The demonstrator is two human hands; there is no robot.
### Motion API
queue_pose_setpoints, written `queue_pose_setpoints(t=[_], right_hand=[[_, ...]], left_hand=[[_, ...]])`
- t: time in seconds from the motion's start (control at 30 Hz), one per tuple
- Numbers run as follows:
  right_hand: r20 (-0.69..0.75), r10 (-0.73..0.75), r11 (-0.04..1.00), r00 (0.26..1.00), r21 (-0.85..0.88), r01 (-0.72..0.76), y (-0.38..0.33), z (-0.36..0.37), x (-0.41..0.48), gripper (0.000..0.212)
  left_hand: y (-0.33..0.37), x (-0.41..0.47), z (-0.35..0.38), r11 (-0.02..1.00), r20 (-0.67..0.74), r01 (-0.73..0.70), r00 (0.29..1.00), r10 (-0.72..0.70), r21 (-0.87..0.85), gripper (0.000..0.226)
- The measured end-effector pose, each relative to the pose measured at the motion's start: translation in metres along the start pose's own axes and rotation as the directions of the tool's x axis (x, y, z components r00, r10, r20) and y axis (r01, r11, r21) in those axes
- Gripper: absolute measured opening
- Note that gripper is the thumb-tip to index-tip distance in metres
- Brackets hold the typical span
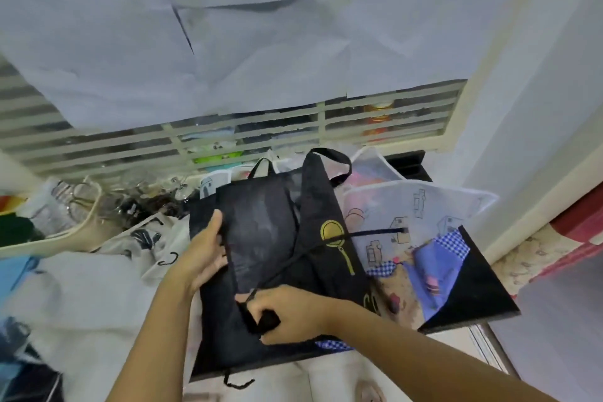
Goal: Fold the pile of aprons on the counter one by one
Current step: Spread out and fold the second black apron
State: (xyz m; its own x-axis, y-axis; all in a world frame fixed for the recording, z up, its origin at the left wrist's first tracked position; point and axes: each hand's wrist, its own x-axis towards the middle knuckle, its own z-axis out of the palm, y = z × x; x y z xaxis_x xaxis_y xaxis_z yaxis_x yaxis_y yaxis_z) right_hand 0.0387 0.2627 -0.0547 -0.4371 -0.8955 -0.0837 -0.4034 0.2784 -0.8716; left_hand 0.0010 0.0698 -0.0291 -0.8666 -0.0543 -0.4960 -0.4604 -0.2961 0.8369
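You stand at a dark counter (476, 300) crowded with cloth. It is set against a louvred window (391, 127) whose upper part is covered with sheets of white paper (228, 42). A white wall (538, 91) closes off the right side. An orange jar (380, 117) shows behind the slats. At the far left, a cream-rimmed tray (88, 222) holds clutter too blurred to identify.

The black apron (264, 238) lies in the middle of the counter, on top of other cloth. A white apron printed with little houses (408, 215) and a blue checked apron (437, 254) spread out to its right. A white cloth with black leaf marks (143, 238) lies just to its left. The black apron's long axis runs from you toward the window, leaning slightly right. Its neck loop (329, 155) points away from you at the window end, and the hem lies nearest you. A yellow emblem (336, 238) shows on its right part.

Your left hand (202, 258) grips the apron's left edge, with the thumb on top and the fingers curled beneath the cloth. Your right hand (290, 313) sits at the lower middle with its fingers curled together, pinching the black tie (375, 232). The tie runs diagonally up and right, across the emblem and onto the house print.
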Motion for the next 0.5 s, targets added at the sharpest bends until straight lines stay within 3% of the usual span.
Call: queue_pose_setpoints(t=[0.03,0.1,0.2,0.23,0.27,0.33,0.4,0.43,0.5], right_hand=[[0.041,0.027,0.998,0.999,-0.062,-0.025,0.007,0.012,0.007,0.018],[0.134,0.078,0.985,0.988,-0.162,-0.056,0.015,0.027,0.017,0.015],[0.264,0.207,0.971,0.942,-0.175,-0.164,0.016,0.033,0.015,0.035],[0.239,0.259,0.96,0.936,-0.169,-0.223,0.017,0.032,0.013,0.038],[0.149,0.293,0.95,0.944,-0.158,-0.27,0.018,0.028,0.011,0.037],[-0.179,0.335,0.923,0.925,-0.135,-0.36,0.023,0.015,0.014,0.028],[-0.479,0.327,0.877,0.815,-0.166,-0.45,0.033,-0.003,0.019,0.019],[-0.541,0.3,0.849,0.786,-0.224,-0.478,0.038,-0.012,0.021,0.017],[-0.457,0.261,0.781,0.85,-0.417,-0.464,0.047,-0.027,0.026,0.034]], left_hand=[[-0.008,0.004,-0.01,0.995,-0.089,0.024,0.996,-0.015,0.099,0.04],[-0.025,0.014,-0.024,0.968,-0.239,0.053,0.971,0.008,0.246,0.039],[-0.042,0.028,-0.035,0.946,-0.436,0.052,0.895,0.098,0.319,0.027],[-0.044,0.032,-0.036,0.941,-0.475,0.043,0.871,0.13,0.337,0.021],[-0.044,0.035,-0.037,0.927,-0.499,0.031,0.849,0.173,0.373,0.016],[-0.039,0.039,-0.041,0.881,-0.517,-0.004,0.808,0.281,0.473,0.023],[-0.033,0.042,-0.043,0.809,-0.52,-0.018,0.758,0.394,0.587,0.047],[-0.031,0.043,-0.044,0.781,-0.52,-0.017,0.738,0.431,0.624,0.051],[-0.024,0.045,-0.045,0.746,-0.506,-0.017,0.724,0.469,0.666,0.05]])
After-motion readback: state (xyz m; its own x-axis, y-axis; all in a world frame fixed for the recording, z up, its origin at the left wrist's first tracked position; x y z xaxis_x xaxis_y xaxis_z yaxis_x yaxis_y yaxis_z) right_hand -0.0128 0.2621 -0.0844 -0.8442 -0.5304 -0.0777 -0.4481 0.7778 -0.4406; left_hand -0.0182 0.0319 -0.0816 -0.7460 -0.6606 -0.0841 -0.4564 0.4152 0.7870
